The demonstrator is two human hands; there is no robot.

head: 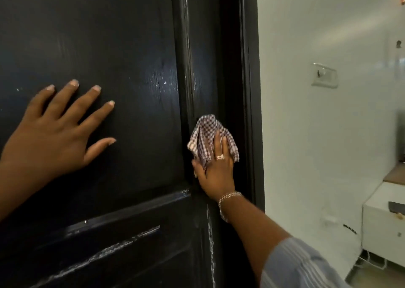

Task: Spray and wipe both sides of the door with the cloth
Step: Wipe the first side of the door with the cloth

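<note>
Fingers of the left hand [54,132] lie straight and fanned wide, palm flat against the large upper panel of the door [122,46]. The right hand [215,171] presses a bunched cloth [208,132] onto the door's vertical stile, its fingers lying over the fabric while the thumb curls in at the lower left; a ring shows on one finger, a chain bracelet [228,197] circles the wrist, and a striped sleeve [300,265] covers the forearm at the lower right. The cloth is thin woven cotton in a small dark-and-white check, crumpled into soft folds. The door is glossy black painted wood with visible grain, raised mouldings around recessed panels, and pale streaks along the lower rail and stile. Just right of the cloth runs the door's edge and the dark frame [252,90]. Beyond it a smooth pale wall [306,134] carries a switch plate [325,76], with a white cabinet [383,233] low in the far corner.
</note>
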